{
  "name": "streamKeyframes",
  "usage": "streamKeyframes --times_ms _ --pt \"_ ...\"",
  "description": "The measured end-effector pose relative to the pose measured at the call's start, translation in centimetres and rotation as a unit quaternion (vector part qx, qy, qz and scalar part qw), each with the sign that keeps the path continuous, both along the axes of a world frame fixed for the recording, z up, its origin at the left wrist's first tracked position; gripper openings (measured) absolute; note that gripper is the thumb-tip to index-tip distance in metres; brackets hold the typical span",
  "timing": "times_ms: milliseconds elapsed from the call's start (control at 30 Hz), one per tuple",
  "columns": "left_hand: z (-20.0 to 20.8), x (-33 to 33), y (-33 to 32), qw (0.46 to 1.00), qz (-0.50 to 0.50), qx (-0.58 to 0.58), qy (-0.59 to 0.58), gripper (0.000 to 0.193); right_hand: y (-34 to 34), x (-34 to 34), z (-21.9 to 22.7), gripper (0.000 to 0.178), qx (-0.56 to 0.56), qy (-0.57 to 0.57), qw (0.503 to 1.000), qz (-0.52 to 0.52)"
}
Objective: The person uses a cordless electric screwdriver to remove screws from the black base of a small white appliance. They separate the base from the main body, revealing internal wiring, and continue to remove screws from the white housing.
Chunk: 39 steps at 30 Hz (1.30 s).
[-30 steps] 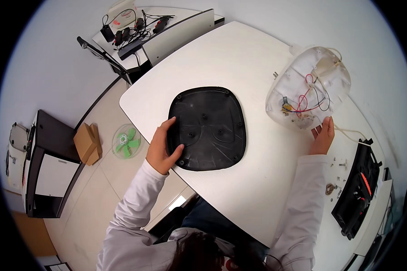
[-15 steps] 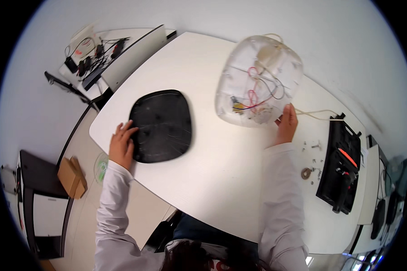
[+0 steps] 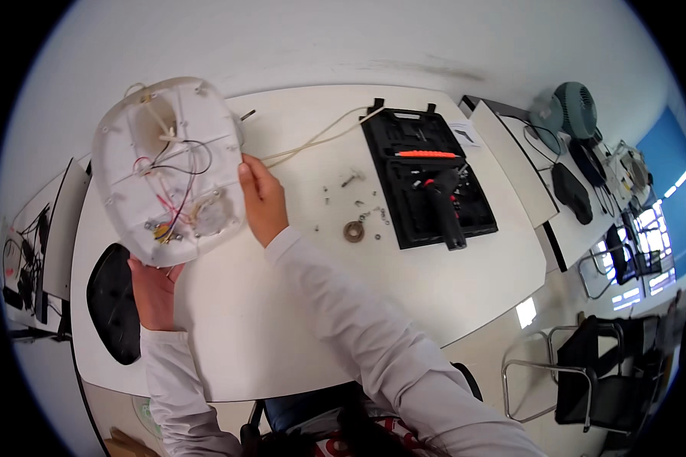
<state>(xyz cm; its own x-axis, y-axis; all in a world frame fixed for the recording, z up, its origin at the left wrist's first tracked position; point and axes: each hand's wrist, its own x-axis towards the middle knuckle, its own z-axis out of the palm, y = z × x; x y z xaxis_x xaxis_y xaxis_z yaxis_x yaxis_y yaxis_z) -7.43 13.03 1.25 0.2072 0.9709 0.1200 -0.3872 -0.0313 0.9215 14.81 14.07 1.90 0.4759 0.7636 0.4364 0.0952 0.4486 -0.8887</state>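
A white plastic housing (image 3: 126,156), hollow side up, is held above the table's left part. Inside it are red, blue and dark wires, a small metal part and a round clear piece. My right hand (image 3: 263,199) grips its right edge, thumb on top. At its near edge, my left hand (image 3: 154,293) supports it from below, the fingers partly hidden under the rim. A cream cable (image 3: 312,143) trails from the housing toward the tool case. Beside my left hand lies a black rounded cover (image 3: 113,308), partly hidden by the housing and the hand.
Several loose screws (image 3: 351,179) and a brown ring-shaped part (image 3: 354,231) lie on the white table (image 3: 297,312). An open black tool case (image 3: 404,221) holds a power screwdriver (image 3: 446,209) and an orange strip. A fan (image 3: 572,110) and a chair (image 3: 602,373) stand at the right.
The view has turned right. My right hand has brought the housing leftward, above the black cover's side. My left hand has left the cover and now holds the housing's near edge.
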Motion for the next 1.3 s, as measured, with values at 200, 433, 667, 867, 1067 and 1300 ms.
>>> streamKeyframes --times_ms 200,433,667,867,1067,1300 --pt "0.3 0.3 1.4 0.982 -0.081 -0.036 -0.165 0.065 -3.9 2.7 3.2 0.037 -0.071 -0.068 0.993 0.072" --pt "-1.7 -1.3 1.4 0.924 -0.229 -0.008 -0.306 0.062 -15.4 11.4 6.3 0.053 -0.057 -0.405 0.881 -0.239" --pt "-0.4 1.8 -0.5 0.984 -0.056 -0.061 -0.155 0.071 -21.7 20.3 1.7 0.07 -0.316 -0.464 0.75 -0.35" --pt "-0.5 0.8 -1.5 0.997 -0.04 -0.038 -0.062 0.074 -19.8 22.2 -1.0 0.062 -0.34 -0.477 0.72 -0.372" --pt "-0.2 1.7 -2.1 0.997 -0.05 -0.037 -0.051 0.075 -19.1 22.8 -1.5 0.056 -0.352 -0.482 0.7 -0.392" --pt "0.7 1.7 -2.5 0.998 -0.037 -0.045 -0.031 0.075 -19.9 23.5 -1.6 0.048 -0.226 -0.363 0.81 -0.401"
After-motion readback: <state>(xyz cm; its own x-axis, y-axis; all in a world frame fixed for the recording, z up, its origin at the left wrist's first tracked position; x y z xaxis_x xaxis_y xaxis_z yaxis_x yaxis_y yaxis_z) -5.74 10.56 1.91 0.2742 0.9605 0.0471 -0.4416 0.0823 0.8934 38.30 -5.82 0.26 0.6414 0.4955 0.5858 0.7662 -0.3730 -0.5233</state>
